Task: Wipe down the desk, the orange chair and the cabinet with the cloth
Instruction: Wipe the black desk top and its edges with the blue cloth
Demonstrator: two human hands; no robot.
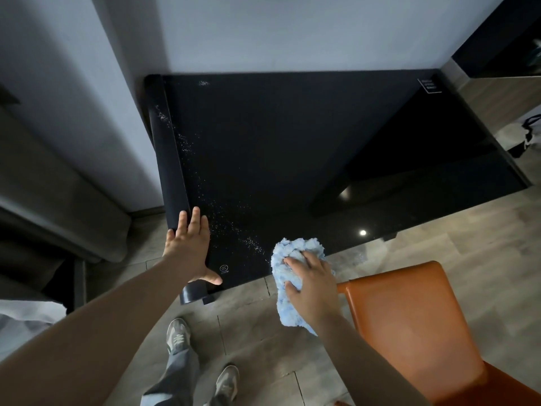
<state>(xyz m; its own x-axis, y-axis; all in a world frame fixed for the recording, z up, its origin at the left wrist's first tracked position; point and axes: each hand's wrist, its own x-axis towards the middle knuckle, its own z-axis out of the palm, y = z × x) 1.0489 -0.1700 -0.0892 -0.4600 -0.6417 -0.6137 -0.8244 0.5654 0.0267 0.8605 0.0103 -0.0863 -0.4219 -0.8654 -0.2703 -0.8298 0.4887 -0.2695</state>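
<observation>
head view: the right hand (pixel 311 284) clutches a fluffy blue cloth (pixel 295 249), fingers dug in, at the near edge of the black desk (pixel 322 136). white specks (pixel 231 221) trail away up-left from that grip. the left hand (pixel 190 247) lies flat on the desk corner, fingers straight, tips against a rolled black mat (pixel 168 148). the orange chair (pixel 409 323) stands just right of the grip.
</observation>
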